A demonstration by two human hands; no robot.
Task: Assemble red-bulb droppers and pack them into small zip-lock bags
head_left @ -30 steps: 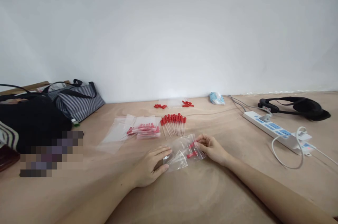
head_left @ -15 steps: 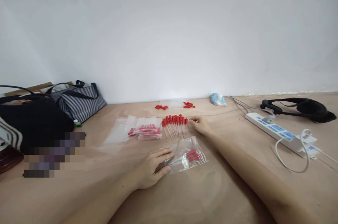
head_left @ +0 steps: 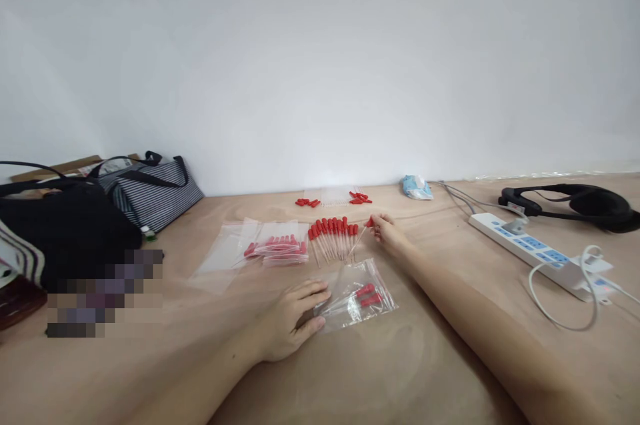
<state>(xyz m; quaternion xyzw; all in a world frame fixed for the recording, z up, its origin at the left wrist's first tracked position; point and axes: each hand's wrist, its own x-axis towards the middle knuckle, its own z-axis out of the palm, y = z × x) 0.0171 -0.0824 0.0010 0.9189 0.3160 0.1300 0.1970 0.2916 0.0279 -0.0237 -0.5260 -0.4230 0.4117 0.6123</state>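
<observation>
The spread left hand (head_left: 295,318) touches a transparent plastic bag (head_left: 343,319) containing two red-bulbed clear droppers (head_left: 371,299); the right hand (head_left: 386,231) pinches another dropper (head_left: 369,221); the dropper fan (head_left: 333,227) at twelve o'clock is unbagged.

Slim see-through dropper (head_left: 369,222) in my right hand (head_left: 389,235): bulb red, stem clear. Fanned row of slender see-through droppers (head_left: 335,227): same red, same clear. Flat transparent plastic zip bag (head_left: 351,317) at my left hand (head_left: 295,319): colourless, red bulbs (head_left: 371,299) showing through. Tan tabletop (head_left: 425,358): paler cloudy patches. Broad wall (head_left: 320,65): plain grey-white. Boxy fabric bag (head_left: 160,203): dark and white stripes, black straps. Long plastic power strip (head_left: 516,239): white, blue socket panels. Crumpled face mask (head_left: 417,187): light blue, white.
</observation>
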